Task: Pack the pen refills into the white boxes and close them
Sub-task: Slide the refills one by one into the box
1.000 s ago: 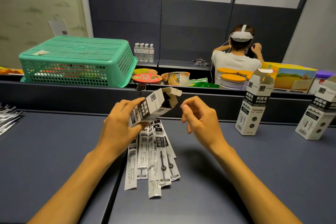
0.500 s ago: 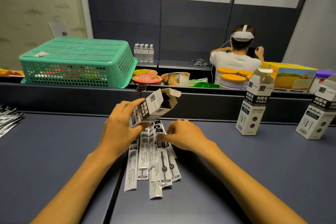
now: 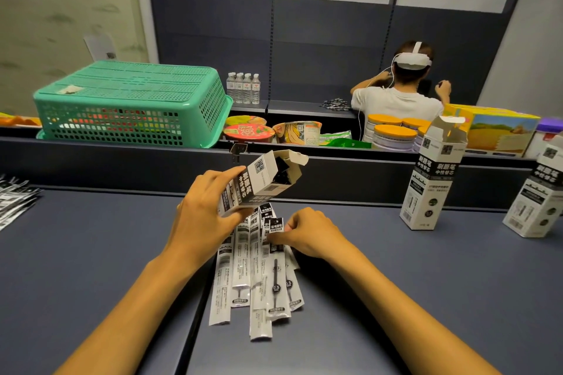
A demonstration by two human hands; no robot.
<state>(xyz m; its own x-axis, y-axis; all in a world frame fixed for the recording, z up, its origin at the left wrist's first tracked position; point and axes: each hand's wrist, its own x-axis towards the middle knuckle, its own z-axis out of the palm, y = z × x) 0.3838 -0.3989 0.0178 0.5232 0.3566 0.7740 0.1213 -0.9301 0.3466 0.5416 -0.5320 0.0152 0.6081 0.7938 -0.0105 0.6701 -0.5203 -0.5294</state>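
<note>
Bare table (image 3: pixel 91 253) lies left of the refill packets (image 3: pixel 259 277); two upright boxes (image 3: pixel 432 179) stand right.

Reading "0.5" on two pen refill packets (image 3: pixel 276 288) at lower centre; showing "刷题笔 中性替芯" on the white box (image 3: pixel 434 179) standing at right; other small print staying illegible.

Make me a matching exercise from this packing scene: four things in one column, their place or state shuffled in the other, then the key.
1. box in the left hand
2. refill packets
3. green basket
4. white box at right

A. upside down behind the table
B. standing upright, flaps open
C. tilted, held above the table
D. fanned flat on the table

Pairs: 1-C, 2-D, 3-A, 4-B
</note>
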